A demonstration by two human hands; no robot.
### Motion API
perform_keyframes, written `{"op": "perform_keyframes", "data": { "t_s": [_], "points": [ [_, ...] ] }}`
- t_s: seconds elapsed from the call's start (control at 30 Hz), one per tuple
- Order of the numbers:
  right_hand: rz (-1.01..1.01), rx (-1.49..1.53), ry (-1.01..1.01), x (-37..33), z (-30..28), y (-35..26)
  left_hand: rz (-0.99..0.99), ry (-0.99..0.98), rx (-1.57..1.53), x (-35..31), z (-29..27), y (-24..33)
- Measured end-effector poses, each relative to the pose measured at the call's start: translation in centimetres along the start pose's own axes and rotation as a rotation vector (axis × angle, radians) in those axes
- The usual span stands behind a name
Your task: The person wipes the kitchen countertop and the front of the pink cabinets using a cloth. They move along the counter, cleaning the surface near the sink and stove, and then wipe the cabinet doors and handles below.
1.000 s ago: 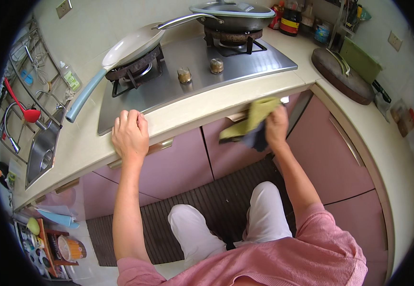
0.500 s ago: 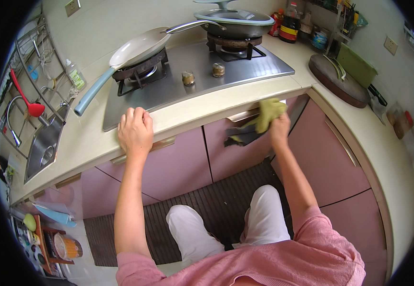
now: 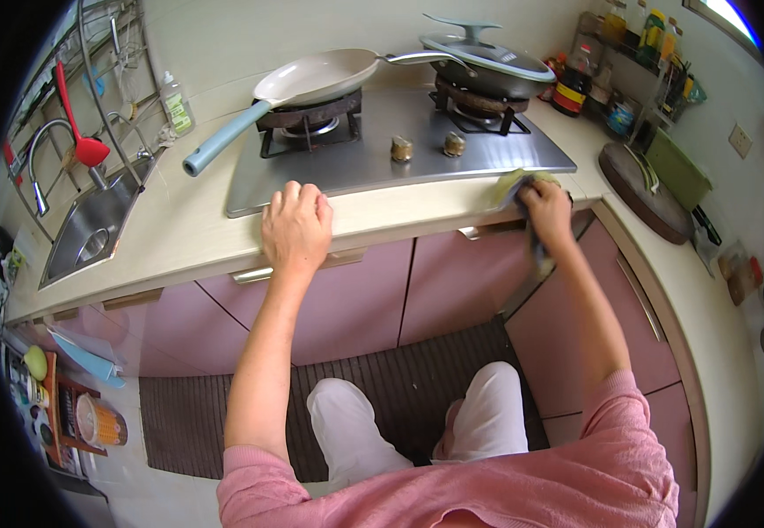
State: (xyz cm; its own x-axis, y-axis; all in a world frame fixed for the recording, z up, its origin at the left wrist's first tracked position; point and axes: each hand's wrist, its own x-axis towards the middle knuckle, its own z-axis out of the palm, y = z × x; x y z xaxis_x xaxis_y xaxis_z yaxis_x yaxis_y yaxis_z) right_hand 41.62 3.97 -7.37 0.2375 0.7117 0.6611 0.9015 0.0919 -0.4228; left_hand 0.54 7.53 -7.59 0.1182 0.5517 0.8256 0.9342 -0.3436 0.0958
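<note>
On the counter's front edge, just before the left part of the steel gas hob, my left hand rests with its fingers curled in and nothing visible in them. My right hand grips a yellow-green and dark grey cleaning cloth. Part of the cloth lies on the counter near the hob's front right corner, and the rest hangs down past the edge in front of the pink cabinet. The cloth is slightly blurred by motion.
A pale frying pan sits on the left burner, its blue handle jutting over the counter. A lidded dark pan stands on the right burner. The sink is at left; a round chopping board lies at right.
My right hand has lifted the cloth from the cabinet front up onto the counter edge. The view has shifted, while my left hand stays at the counter edge.
</note>
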Motion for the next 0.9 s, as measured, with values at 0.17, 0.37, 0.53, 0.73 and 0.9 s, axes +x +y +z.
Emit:
{"op": "perform_keyframes", "data": {
  "t_s": [0.17, 0.37, 0.53, 0.73, 0.9],
  "points": [
    [-0.223, 0.254, -0.081, -2.5, 4.8, -9.3, -0.016, 0.003, -0.106, 0.0, -0.2, -0.4],
    [-0.595, 0.284, -0.338, -5.0, 11.1, -25.6, -0.292, 0.153, -0.718, 0.7, -1.5, -1.4],
    [-0.770, 0.351, -0.478, -4.4, 11.2, -29.1, -0.392, 0.255, -0.724, -0.4, -3.5, -8.9],
    [-0.684, -0.021, -0.437, -2.3, 7.9, -21.0, -0.387, 0.166, -0.490, -1.6, -4.8, -14.8],
    [-0.907, 0.096, -0.472, -1.8, 11.9, -26.9, -0.475, 0.053, -0.393, -1.2, -5.3, -13.7]
  ]
}}
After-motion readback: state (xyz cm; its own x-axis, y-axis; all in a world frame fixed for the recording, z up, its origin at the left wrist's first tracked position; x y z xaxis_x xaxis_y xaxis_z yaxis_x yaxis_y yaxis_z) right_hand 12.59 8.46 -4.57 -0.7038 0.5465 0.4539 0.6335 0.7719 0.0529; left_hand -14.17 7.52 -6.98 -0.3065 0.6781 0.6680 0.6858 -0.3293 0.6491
